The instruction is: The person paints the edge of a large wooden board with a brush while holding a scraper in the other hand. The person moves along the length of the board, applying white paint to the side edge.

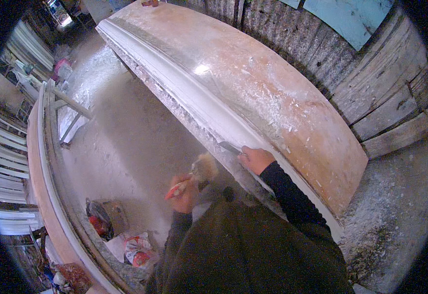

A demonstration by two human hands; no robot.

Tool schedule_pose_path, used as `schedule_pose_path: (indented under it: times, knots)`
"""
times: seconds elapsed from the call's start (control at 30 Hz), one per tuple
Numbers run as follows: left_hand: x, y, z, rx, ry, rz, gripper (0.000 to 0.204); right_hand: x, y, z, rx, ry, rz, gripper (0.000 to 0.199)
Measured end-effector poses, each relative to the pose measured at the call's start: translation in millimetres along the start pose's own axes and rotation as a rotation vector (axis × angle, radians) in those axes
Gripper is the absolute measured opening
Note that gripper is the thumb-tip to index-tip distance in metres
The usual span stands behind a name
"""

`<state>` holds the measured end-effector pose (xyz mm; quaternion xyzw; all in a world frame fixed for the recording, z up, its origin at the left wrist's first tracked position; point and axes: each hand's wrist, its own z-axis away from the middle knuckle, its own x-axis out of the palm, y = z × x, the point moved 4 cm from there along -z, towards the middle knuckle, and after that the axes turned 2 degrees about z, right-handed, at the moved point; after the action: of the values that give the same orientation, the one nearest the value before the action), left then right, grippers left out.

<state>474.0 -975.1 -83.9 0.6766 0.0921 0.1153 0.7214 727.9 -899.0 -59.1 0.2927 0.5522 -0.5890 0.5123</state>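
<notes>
My right hand (256,159) is closed around a flat-bladed scraper (229,147), whose blade touches the near edge of a long white plaster moulding (194,93). The moulding runs along the near side of a long workbench (302,142), and its edge looks rough and crumbly. My left hand (184,192) is closed on a brush with a red handle and pale bristles (204,167). It holds the brush in the air in front of my body, apart from the moulding, with the bristles pointing up and away.
White flakes (273,103) lie on the bench top. At the left stands a second long bench (45,176) with a moulded edge. A dark bag (99,218) and a red-and-white sack (138,250) rest on the dusty floor. Wooden boards (385,98) line the right side.
</notes>
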Motion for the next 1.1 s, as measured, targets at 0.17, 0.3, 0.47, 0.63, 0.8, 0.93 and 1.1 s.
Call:
schedule_pose_path:
  times: [0.17, 0.3, 0.47, 0.63, 0.8, 0.93, 1.1]
  knots:
    - [-9, -31, -3, -0.024, 0.006, 0.078, 0.014, -4, 17, 21, -0.073, -0.167, 0.028, 0.032]
    - [-4, -13, -14, 0.02, -0.089, -0.202, 0.013, 1, 7, -2, -0.082, -0.079, 0.018, 0.032]
    - [-11, -8, -41, 0.058, -0.139, -0.14, 0.013, -4, 1, -15, -0.044, -0.171, 0.008, 0.033]
    - [-19, -22, -72, -0.102, -0.121, -0.065, 0.012, -8, -6, -10, -0.023, -0.229, -0.048, 0.034]
    - [-9, 7, -104, -0.083, -0.146, 0.118, 0.013, -1, -57, -102, 0.004, -0.037, -0.096, 0.031]
    - [-5, 28, -127, 0.128, -0.145, -0.081, 0.014, -23, -60, -127, 0.002, -0.001, -0.114, 0.03]
    - [25, 37, -129, -0.058, -0.296, -0.003, 0.014, -45, -3, -48, 0.371, -0.042, -0.709, 0.027]
